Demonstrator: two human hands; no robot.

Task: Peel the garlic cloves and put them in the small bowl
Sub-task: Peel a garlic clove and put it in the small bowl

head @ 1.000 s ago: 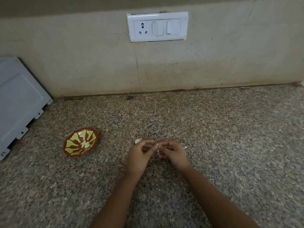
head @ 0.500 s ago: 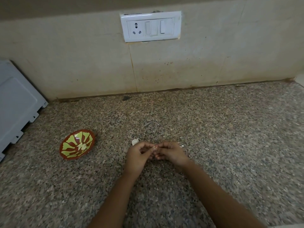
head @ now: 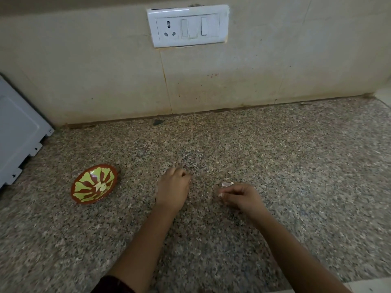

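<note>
- At the far left edge a pale grey appliance panel (head: 19, 134) stands on the countertop (head: 285, 166), angled away from the tiled wall (head: 84, 70).
- Right of it, well apart, the small bowl (head: 80, 190) sits on the speckled granite. It is red-brown with a yellow-green petal pattern and looks tipped a little toward me.
- A few pale peeled garlic cloves (head: 101, 186) lie in the middle of the bowl.
- My left hand (head: 173, 187) is near the bowl's right side but not touching it. The knuckles are up, the fingers curled under and the fingertips down toward the counter. I cannot tell whether it grips anything, since the fingers hide whatever is beneath.
- A dark maroon sleeve (head: 112, 284) shows at the bottom edge on my left arm.
- Up on the wall, above the gap between my hands, is a white switch plate (head: 188, 25) with one socket and rocker switches.
- A small scrap of garlic skin (head: 227, 184) lies on the counter, just beyond my right fingers.
- My right hand (head: 239, 196) is low over the counter, apart from the left. Its fingers are curled in against the thumb and pinch a pale bit (head: 221, 194) at the tips. It is too small to say whether it is clove or peel.
</note>
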